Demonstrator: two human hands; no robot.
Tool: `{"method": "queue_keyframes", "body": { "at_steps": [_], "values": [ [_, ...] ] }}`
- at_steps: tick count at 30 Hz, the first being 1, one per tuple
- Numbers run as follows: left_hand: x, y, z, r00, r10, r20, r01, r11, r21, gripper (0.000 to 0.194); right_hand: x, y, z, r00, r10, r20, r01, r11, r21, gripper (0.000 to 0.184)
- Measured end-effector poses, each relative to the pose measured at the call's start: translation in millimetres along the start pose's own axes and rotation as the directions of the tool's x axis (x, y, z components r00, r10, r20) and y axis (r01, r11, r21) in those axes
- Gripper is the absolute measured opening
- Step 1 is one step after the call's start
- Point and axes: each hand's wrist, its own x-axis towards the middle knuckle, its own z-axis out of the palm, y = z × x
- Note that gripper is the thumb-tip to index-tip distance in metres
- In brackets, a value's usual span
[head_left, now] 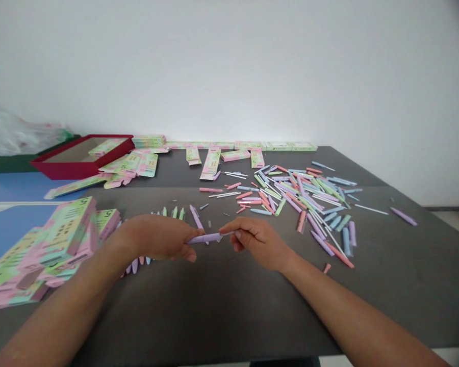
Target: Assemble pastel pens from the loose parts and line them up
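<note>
Both my hands meet over the middle of the dark table. My left hand is closed round one end of a purple pen barrel. My right hand pinches a thin white refill at the barrel's other end. A row of assembled pastel pens lies just behind and under my left hand. Another purple pen lies behind the barrel.
Several loose pastel barrels, caps and white refills are scattered to the right. A stack of pink-green cartons sits at left. More flat cartons and a red tray line the far edge by the white wall.
</note>
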Motion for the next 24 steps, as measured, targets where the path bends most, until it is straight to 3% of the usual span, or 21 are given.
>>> {"method": "queue_keyframes", "body": {
  "at_steps": [9,18,24],
  "values": [
    [-2,3,-0.9,1.0,0.023,0.006,-0.023,1.0,-0.013,0.048,-2,0,8,0.999,0.032,0.0,-0.032,0.994,0.104,0.026],
    [-1,7,0.1,0.999,0.03,0.015,-0.031,0.999,0.045,0.043,-3,-3,16,0.997,-0.021,0.069,0.011,0.99,0.144,0.033],
    [-3,8,0.5,1.0,0.023,0.016,-0.024,0.999,0.04,0.043,-2,1,15,0.995,0.027,0.1,-0.047,0.976,0.212,0.027]
  ]
}}
